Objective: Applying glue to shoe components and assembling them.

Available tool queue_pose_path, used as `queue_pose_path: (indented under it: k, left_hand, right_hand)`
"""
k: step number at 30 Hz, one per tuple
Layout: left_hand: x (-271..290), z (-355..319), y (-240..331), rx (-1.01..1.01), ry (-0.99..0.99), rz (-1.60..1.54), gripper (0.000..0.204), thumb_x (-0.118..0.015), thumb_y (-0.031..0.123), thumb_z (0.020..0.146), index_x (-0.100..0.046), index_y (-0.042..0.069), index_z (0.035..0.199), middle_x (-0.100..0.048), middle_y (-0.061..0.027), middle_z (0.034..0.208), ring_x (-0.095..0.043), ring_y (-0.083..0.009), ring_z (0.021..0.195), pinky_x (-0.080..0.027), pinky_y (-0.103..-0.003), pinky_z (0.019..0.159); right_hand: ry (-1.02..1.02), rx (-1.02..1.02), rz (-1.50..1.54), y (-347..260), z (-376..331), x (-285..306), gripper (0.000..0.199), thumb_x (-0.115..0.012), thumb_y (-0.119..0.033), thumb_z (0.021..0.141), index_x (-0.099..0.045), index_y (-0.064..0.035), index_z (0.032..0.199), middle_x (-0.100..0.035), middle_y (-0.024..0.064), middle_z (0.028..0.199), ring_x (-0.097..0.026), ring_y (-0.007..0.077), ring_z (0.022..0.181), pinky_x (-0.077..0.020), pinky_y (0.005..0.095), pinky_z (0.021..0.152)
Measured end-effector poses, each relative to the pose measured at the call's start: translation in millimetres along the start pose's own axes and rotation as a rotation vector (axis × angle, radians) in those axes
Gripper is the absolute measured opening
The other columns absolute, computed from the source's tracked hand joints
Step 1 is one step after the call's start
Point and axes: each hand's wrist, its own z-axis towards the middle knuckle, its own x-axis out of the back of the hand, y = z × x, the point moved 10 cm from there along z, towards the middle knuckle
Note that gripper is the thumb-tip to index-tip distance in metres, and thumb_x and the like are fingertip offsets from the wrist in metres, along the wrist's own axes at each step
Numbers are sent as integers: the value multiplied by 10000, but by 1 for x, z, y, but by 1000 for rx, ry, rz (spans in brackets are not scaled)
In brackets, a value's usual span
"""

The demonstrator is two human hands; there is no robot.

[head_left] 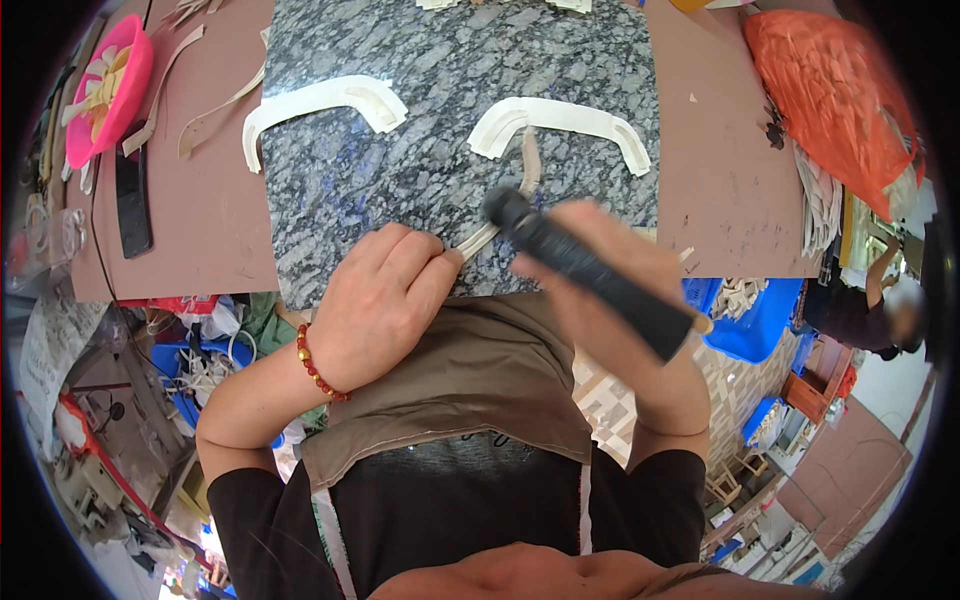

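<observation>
On the speckled grey stone slab (420, 50), my left hand (385, 290) pinches a narrow cream strip (478, 242) near the slab's front edge. My right hand (625, 270) is wrapped round a black hammer-like tool (600, 280), smeared by motion. Its rounded black end hangs over the far end of the strip; whether it touches cannot be told. Just beyond it lies a beige curved strip (531, 165). Farther back rest two bent white strap-like pieces, one on the left (325, 98) and one on the right (560, 115).
The slab lies on a brown table (710, 160). To the left are a pink basin (140, 90), a dark phone (132, 200) and loose strips. An orange-red plastic bag (830, 100) sits at right. Below stand blue bins (750, 335); another person (850, 310) is at far right.
</observation>
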Motion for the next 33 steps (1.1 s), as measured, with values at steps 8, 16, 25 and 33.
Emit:
queue_pose_path:
  k: [8,16,25,33]
  left_hand:
    - [9,5,-31,-26,-109,-184,202,-743,24,728,-709,38,926,-620,-96,897,-625,-279,834,-513,-387,708]
    - [11,3,-8,-452,-240,15,252,-691,102,756,-698,5,989,-627,-62,954,-640,-220,879,-549,-334,743]
    - [10,-7,-11,-536,-303,54,262,-688,110,765,-693,0,1002,-639,-81,1025,-643,-223,967,-566,-334,783]
    - [21,-16,-32,-393,-129,-72,225,-721,110,775,-678,10,972,-622,-99,1029,-633,-269,941,-551,-365,774]
  right_hand:
    - [-126,-97,32,-4,-2,-20,190,-790,-95,863,-648,-36,975,-623,121,835,-645,340,716,-510,360,614]
    - [-87,3,24,-23,3,-12,235,-821,-111,836,-651,-26,974,-643,107,823,-657,327,705,-525,350,629]
    - [-279,-15,32,-33,9,-31,180,-794,-72,839,-639,-26,918,-589,131,763,-580,351,656,-481,364,588]
    - [-206,-7,111,-38,20,-23,193,-806,-106,842,-649,-22,917,-611,115,758,-593,325,638,-479,357,584]
